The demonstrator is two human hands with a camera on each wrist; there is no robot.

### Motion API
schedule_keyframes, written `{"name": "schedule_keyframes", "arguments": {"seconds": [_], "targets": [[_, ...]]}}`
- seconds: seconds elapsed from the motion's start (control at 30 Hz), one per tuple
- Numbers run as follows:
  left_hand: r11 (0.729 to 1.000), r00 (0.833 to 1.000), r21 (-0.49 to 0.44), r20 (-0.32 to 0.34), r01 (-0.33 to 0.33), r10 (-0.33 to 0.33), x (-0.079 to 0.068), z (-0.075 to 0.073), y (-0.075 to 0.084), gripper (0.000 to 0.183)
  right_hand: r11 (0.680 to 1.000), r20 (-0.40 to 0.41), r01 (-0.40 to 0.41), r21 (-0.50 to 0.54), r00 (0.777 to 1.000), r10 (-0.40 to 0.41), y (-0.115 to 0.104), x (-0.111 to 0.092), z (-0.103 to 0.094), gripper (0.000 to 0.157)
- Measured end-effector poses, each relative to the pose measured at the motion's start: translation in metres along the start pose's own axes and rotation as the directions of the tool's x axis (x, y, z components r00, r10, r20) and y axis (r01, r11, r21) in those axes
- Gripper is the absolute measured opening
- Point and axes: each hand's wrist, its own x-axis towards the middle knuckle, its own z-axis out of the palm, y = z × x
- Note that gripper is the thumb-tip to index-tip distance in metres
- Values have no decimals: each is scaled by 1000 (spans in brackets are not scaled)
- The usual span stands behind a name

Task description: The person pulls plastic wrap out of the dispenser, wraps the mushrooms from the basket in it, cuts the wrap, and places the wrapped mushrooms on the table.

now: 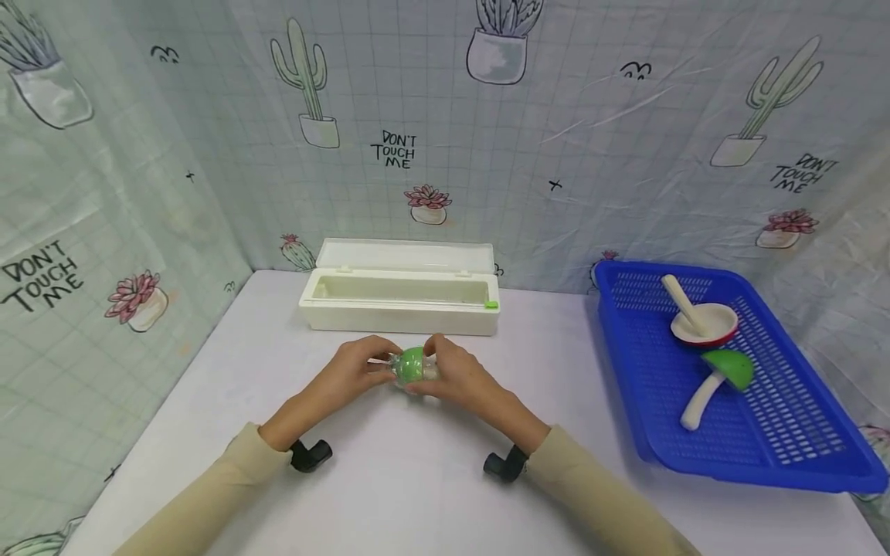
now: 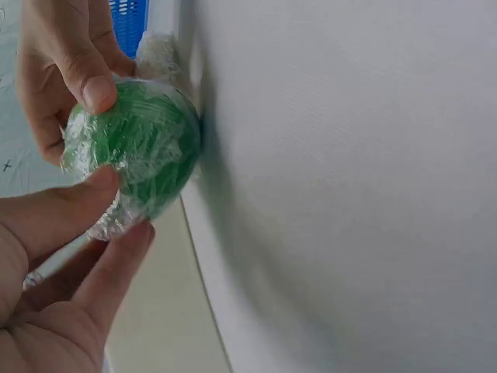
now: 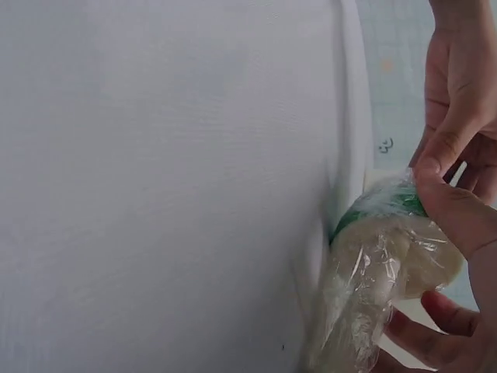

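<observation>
Between the two hands is a toy mushroom [image 1: 411, 364] with a green cap and pale stem, wrapped in crinkled clear plastic film. My left hand [image 1: 358, 366] pinches the film at the top of the cap between thumb and fingers. From the other side, my right hand [image 1: 457, 373] grips the mushroom near the cap's edge, its thumb on the film. In the right wrist view the film [image 3: 361, 287] hangs loosely around the stem. The left wrist view shows the green cap [image 2: 151, 148] close over the white table.
A white film dispenser box [image 1: 403, 319] with its lid raised and a green slider [image 1: 491, 304] stands just behind the hands. To the right, a blue basket [image 1: 647, 432] holds another green-capped toy mushroom [image 1: 730, 367] and a red-and-white one [image 1: 702, 323], both unwrapped. A patterned curtain [image 1: 445, 208] hangs behind.
</observation>
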Motion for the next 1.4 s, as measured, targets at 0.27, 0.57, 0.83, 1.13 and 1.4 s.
{"name": "schedule_keyframes", "arguments": {"seconds": [0.27, 0.57, 0.83, 1.13, 1.4], "targets": [[992, 990, 123, -137, -22, 39, 1, 3, -2, 21, 998, -31, 57, -19, 998, -58, 0, 2, 2, 71], [990, 980, 126, -183, -57, 80, 8, 4, -1, 15, 994, -17, 103, -25, 994, -104, 0, 1, 1, 65], [831, 977, 536, -53, -147, 207, 1, 19, 28, 15, 999, -50, 35, 12, 998, -35, 1, 2, 7, 64], [872, 1000, 490, -2, 11, -11, -8, 27, 35, 71, 991, 97, 68, -111, 994, -58, 17, -7, -14, 80], [905, 992, 418, -121, 81, -33, 2, 34, 31, 56, 963, 9, 98, -251, 995, -99, 33, -23, -14, 29]]}}
